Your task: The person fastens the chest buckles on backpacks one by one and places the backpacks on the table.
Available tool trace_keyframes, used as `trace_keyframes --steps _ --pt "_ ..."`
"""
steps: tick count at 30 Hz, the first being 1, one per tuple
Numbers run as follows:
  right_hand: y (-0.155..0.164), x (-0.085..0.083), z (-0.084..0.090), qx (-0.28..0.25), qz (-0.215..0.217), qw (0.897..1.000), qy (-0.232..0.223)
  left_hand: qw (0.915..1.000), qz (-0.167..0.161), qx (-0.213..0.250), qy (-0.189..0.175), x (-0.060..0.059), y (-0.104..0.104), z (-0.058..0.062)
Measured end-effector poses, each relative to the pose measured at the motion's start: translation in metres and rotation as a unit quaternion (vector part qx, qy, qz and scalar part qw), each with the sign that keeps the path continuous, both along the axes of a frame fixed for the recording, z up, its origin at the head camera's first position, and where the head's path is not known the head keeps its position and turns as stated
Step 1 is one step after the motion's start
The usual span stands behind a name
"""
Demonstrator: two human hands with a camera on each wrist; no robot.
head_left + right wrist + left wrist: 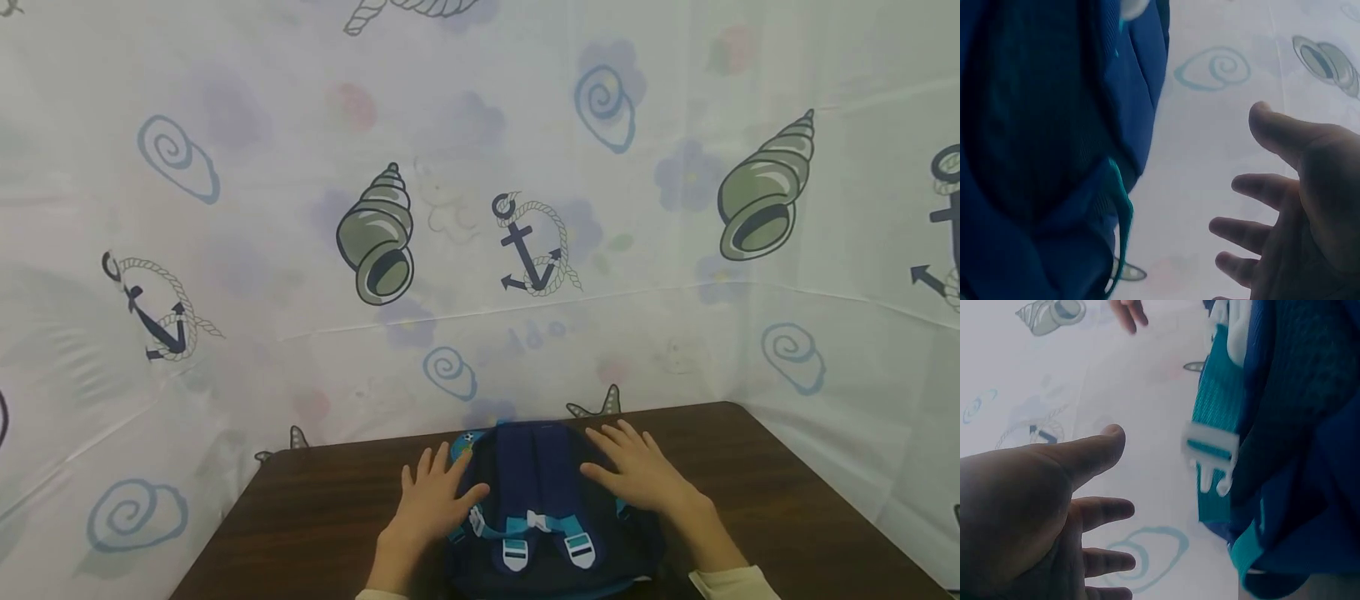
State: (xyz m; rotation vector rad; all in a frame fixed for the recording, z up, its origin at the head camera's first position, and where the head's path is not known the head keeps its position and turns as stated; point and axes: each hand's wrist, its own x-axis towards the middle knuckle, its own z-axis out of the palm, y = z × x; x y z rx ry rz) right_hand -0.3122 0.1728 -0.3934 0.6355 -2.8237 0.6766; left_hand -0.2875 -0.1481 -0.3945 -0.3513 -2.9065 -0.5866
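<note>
A dark navy backpack [534, 467] lies on the table in the head view, its shoulder straps facing up. Teal webbing joins the straps at a white chest clip [537, 521], with white strap adjusters [579, 550] below. Over the backpack's left side, my left hand [431, 500] hovers with spread fingers. My right hand [647, 471] is spread over the opposite side. Both wrist views show a gap between hand and bag: the left hand [1035, 506] faces a white buckle [1210, 440] on teal webbing, while the right hand [1316, 194] is apart from the blue fabric [1029, 156].
The dark brown wooden table [322, 508] extends on both sides of the backpack. White cloth [465, 250] printed with shells, anchors and starfish hangs behind the table and along its sides. A colourful round patch [467, 442] shows at the bag's upper left.
</note>
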Motion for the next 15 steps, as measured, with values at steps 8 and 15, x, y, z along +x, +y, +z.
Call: trace_keyframes --steps 8,15 --pt "-0.019 0.001 -0.011 -0.007 0.029 0.999 -0.019 0.9992 -0.035 -0.011 -0.018 0.001 0.011 -0.005" --pt "-0.043 0.005 -0.024 -0.006 0.121 0.991 -0.053 0.9981 -0.008 -0.031 -0.053 0.009 0.016 0.001"
